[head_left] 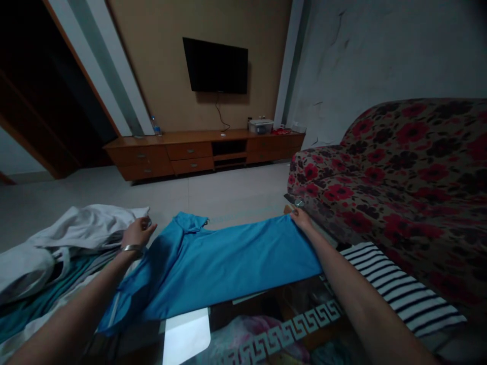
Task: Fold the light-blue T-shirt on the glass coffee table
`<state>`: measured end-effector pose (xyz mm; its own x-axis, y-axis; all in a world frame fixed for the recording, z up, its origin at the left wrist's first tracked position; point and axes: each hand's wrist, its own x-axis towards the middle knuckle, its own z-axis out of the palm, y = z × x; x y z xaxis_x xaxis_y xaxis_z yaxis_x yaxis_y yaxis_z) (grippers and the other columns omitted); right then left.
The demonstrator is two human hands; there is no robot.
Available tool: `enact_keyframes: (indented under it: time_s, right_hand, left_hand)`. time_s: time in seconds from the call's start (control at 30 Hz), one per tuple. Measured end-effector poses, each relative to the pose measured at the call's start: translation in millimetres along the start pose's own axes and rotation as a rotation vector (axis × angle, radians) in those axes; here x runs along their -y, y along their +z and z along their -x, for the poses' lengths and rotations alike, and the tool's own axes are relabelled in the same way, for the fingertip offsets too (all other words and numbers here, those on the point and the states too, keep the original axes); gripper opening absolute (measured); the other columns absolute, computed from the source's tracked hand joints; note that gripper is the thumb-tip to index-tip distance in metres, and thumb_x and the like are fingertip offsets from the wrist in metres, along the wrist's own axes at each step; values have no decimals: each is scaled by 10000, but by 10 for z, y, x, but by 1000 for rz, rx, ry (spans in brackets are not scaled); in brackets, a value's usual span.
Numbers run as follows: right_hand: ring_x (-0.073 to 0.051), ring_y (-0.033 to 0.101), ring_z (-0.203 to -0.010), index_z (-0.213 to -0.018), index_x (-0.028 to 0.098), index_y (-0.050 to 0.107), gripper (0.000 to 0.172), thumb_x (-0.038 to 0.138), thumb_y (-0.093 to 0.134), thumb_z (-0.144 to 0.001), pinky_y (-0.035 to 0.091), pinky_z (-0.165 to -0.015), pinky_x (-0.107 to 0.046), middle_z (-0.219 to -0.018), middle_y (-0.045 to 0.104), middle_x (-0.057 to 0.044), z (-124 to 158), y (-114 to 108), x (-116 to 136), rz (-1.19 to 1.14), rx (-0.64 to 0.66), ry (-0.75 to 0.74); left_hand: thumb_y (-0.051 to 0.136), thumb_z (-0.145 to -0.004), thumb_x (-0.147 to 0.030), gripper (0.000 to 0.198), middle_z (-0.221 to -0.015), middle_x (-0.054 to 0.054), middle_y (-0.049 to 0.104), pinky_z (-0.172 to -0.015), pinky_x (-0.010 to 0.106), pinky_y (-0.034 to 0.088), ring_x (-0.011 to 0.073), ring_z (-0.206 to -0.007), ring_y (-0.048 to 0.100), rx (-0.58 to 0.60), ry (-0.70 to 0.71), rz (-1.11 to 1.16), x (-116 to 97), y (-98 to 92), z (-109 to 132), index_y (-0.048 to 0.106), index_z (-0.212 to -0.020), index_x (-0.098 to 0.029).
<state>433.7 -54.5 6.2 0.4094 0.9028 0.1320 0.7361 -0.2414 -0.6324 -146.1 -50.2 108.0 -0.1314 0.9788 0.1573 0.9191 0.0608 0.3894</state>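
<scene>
A blue shirt [236,258] lies spread lengthwise over the glass tabletop, its left part bunched and wrinkled with a rumpled bit at the top. My right hand [300,219] is closed on the shirt's far right corner. My left hand [137,234], with a metal band at the wrist, hovers just left of the shirt by the white garment [91,225]. Its fingers are loosely curled, thumb apart, and I see no cloth between them. The white garment lies on a heap of clothes, with a teal one [45,294] under it.
A folded striped garment [399,286] lies at the right, beside the floral sofa [380,187]. Glass tabletop with a key pattern [289,329] shows at the front. Beyond the floor stand a wooden TV cabinet [190,151] and a wall television [216,66]. A clear plastic box [261,125] sits on the cabinet.
</scene>
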Motion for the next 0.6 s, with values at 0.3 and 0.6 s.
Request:
enact_keyframes:
  time_s: [0.3,0.6]
  right_hand:
    - [-260,597,-902,-1164,126,583,337,223,468,-862,435,-814,-361,-996,630,-161,1602,-409,-743,616,79,-304]
    - [-269,528,-975,-962,180,632,244,93,431,-855,372,-804,-374,-983,622,-116,2269,-526,-451,783,-18,-521]
  left_hand:
    - [394,-814,-592,536,-1034,110,630,-914,380,444,261,-981,582,52,80,-5,734,-119,1810,626,-1019,-154]
    - [452,-749,-524,431,-920,106,653,-822,365,459,261,-887,589,83,13,-31,860,5,2141,652,-849,-156]
